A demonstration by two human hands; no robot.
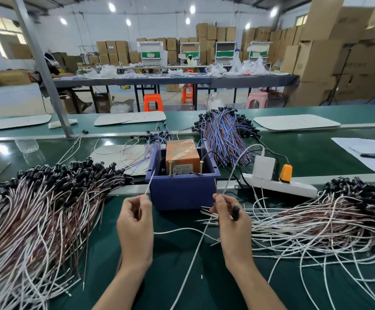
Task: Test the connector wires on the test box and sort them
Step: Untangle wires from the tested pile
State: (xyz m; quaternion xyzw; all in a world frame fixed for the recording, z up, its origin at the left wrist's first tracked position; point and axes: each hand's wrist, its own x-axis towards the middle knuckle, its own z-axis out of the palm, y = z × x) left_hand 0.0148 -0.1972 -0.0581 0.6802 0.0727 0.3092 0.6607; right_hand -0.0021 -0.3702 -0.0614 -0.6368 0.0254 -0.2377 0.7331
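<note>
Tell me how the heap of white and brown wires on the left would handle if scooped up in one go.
Probably floppy: the wire heap lies in loose curves and would droop. Likely to snag, since strands cross and tangle. Perhaps end-heavy at its black connectors.

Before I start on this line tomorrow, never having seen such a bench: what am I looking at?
The picture comes from a camera on the worker's head, looking down at two bare hands. The left hand pinches a white wire end, the right hand a brown wire end and a black connector. Ahead stands the blue test box. A left pile and a right pile of wires lie on the green table; a power strip sits right of the box.
</note>
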